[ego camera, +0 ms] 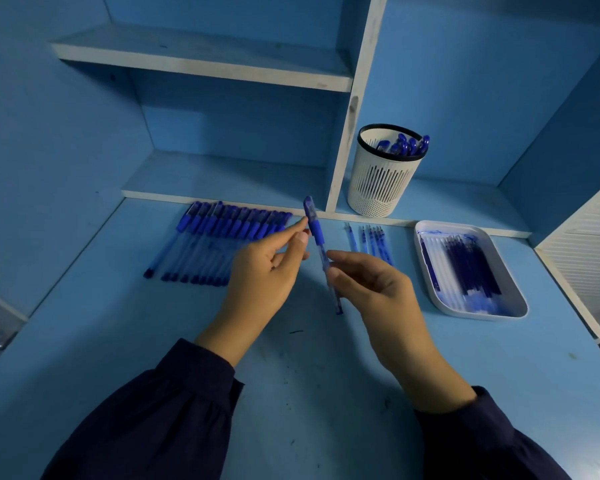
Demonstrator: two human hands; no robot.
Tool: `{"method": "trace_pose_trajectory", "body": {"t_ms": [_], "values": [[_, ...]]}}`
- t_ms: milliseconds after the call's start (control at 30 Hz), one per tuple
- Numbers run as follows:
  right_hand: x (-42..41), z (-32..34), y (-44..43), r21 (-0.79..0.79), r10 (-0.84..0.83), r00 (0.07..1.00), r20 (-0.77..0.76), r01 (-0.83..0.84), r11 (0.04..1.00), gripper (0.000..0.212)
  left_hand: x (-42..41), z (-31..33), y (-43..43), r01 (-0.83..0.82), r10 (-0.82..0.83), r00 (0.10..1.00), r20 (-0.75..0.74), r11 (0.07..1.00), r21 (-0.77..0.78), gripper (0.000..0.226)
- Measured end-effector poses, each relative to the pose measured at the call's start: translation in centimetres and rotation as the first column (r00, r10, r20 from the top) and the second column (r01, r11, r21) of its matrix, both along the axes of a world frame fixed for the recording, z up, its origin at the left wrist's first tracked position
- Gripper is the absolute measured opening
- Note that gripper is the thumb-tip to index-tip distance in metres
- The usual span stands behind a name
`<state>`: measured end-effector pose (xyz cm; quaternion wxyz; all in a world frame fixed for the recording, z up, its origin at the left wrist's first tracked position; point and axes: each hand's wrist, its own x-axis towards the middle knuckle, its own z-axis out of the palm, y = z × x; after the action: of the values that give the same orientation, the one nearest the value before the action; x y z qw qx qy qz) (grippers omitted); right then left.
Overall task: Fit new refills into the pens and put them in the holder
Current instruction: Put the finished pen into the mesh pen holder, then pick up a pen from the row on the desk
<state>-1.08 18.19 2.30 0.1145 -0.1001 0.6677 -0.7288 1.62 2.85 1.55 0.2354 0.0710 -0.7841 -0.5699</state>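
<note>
A capped blue pen point(317, 237) stands almost upright above the desk middle. My right hand point(378, 289) pinches its clear lower barrel. My left hand point(267, 268) is just left of the pen's blue grip, its fingertips at the grip; whether they pinch it is unclear. A row of several blue pens point(219, 240) lies on the desk at the back left. Several thin refills point(371, 240) lie side by side right of the held pen. The white slotted holder point(383, 181) stands on the low shelf with several blue pens point(406, 145) in it.
A white tray point(513, 308) with several dark refills and ink smears lies at the right. Blue shelves and a white upright divider point(347, 140) rise behind the desk. A white slatted panel point(582, 251) borders the right edge.
</note>
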Motion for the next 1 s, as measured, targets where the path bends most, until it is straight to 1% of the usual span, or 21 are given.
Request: {"method": "trace_pose_trajectory", "body": {"t_ms": [33, 100, 133, 167, 433, 500, 567, 633, 733, 800, 867, 1000], "values": [[0.2, 0.0, 0.0, 0.003, -0.004, 1.000, -0.028, 0.004, 1.000, 0.019, 0.1, 0.2, 0.6, 0.014, -0.016, 1.000, 0.014, 0.995, 0.100, 0.032], [0.6, 0.1, -0.1, 0.010, -0.018, 0.998, -0.064, 0.019, 1.000, 0.020, 0.2, 0.5, 1.4, 0.017, -0.023, 1.000, 0.016, 0.951, 0.308, 0.030], [0.8, 0.2, -0.2, 0.009, -0.026, 0.997, -0.074, 0.026, 1.000, 0.020, 0.2, 0.5, 1.6, 0.012, -0.017, 1.000, 0.010, 0.923, 0.384, 0.029], [0.9, 0.3, -0.2, 0.007, -0.029, 0.996, -0.082, 0.030, 1.000, 0.021, 0.1, 0.5, 1.7, 0.006, -0.007, 1.000, -0.001, 0.903, 0.429, 0.028], [1.1, 0.2, -0.2, 0.029, 0.028, 0.988, -0.151, -0.024, 0.999, 0.019, 0.2, 0.7, 2.0, -0.006, 0.054, 0.996, -0.069, 0.824, 0.567, 0.026], [0.6, 0.7, 0.2, 0.028, 0.003, 0.984, -0.176, 0.002, 1.000, 0.018, 0.2, 0.8, 1.9, 0.002, 0.050, 0.996, -0.077, 0.826, 0.563, 0.025], [-0.3, 1.3, 0.8, -0.017, -0.063, 0.981, -0.183, 0.061, 0.998, 0.019, 0.2, 1.0, 1.8, 0.037, 0.006, 0.997, -0.077, 0.840, 0.542, 0.027], [-1.1, 1.6, 1.5, -0.078, -0.119, 0.976, -0.183, 0.106, 0.991, 0.023, 0.3, 1.1, 1.9, 0.103, -0.076, 0.994, -0.074, 0.868, 0.485, 0.030], [-1.5, 1.5, 2.0, -0.082, -0.124, 0.968, -0.219, 0.108, 0.991, 0.030, 0.7, 0.8, 2.2, 0.197, -0.195, 0.980, -0.042, 0.909, 0.368, 0.030], [-1.5, 1.5, 2.0, -0.082, -0.114, 0.966, -0.233, 0.097, 0.992, 0.026, 0.8, 0.5, 2.4, 0.239, -0.246, 0.969, -0.016, 0.926, 0.293, 0.029], [-1.6, 1.2, 1.9, -0.070, -0.123, 0.962, -0.242, 0.109, 0.992, 0.017, 0.8, 0.3, 2.3, 0.256, -0.267, 0.964, 0.012, 0.936, 0.241, 0.028], [-1.6, 0.5, 1.7, -0.072, -0.106, 0.970, -0.217, 0.092, 0.993, 0.011, 0.5, 0.0, 1.6, 0.276, -0.297, 0.952, 0.080, 0.939, 0.204, 0.026]]}}
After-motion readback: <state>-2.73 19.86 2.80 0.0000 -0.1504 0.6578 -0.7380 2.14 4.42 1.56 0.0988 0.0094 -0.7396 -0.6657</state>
